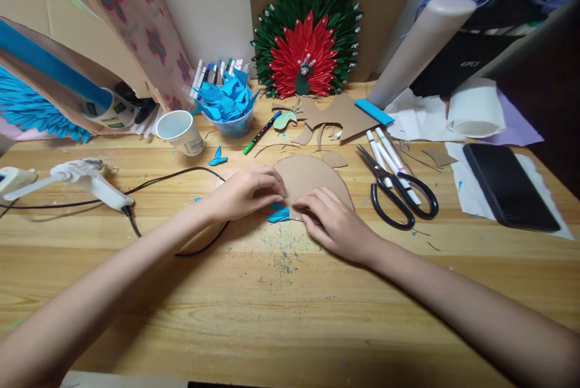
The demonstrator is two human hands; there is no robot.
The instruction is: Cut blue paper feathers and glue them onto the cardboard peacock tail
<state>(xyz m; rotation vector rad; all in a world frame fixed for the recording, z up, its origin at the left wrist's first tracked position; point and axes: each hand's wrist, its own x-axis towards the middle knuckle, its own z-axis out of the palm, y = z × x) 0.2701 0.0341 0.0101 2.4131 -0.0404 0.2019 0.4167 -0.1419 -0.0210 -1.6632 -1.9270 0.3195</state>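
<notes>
on the light brown wooden surface (272, 321), a flat round disc of brown cardboard (312, 175) lies at the middle of the scene, between the two hands and partly under them. small folded petals of bright blue paper (278, 214) sit at its near left edge. the left hand (254, 191) is at that edge with its fingers bent and drawn close together, the tips just by the blue petals; whether it pinches one, i cannot tell. the right hand (333, 219) rests half curled on the near right part of the disc, fingers on top and thumb toward the near edge; how firmly it grips is unclear.

to the left lies a white plastic glue gun (93, 185) with a black cord (149, 181). farther off, left of centre, a white paper cup (183, 141) stands beside a clear plastic tub (233, 128) heaped with blue paper pieces (226, 98). right of the disc are black-handled metal scissors (383, 174), lying over slim white markers (386, 145). at the far side stands a red and green fan-shaped paper peacock (303, 52).
</notes>
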